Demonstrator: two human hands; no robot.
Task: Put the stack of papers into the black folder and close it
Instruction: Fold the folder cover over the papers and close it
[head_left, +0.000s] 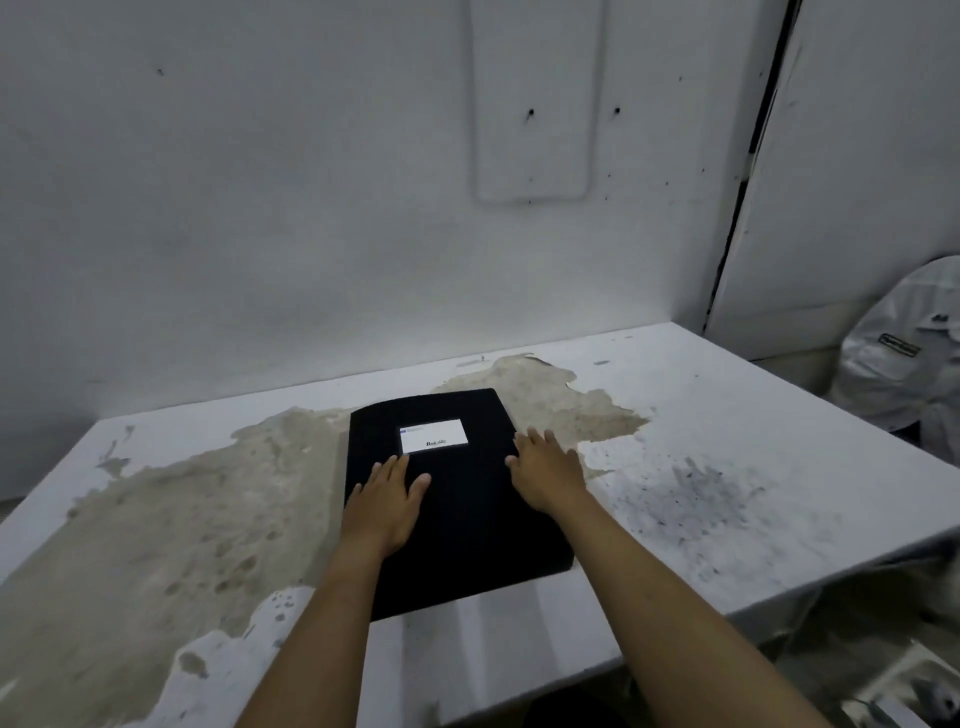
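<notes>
The black folder (467, 509) lies closed and flat in the middle of the table, a white label (434, 435) on its cover. My left hand (387, 501) rests palm down on the cover's left part, fingers spread, just below the label. My right hand (548, 465) lies flat at the folder's right edge, fingers apart, partly over the table. Neither hand grips anything. No papers are visible; anything inside the folder is hidden.
The white table (727, 441) has worn patches of bare beige surface (171, 519) and dark speckles at the right. A white wall stands behind it. A person in a light grey shirt (904, 353) is at the far right edge.
</notes>
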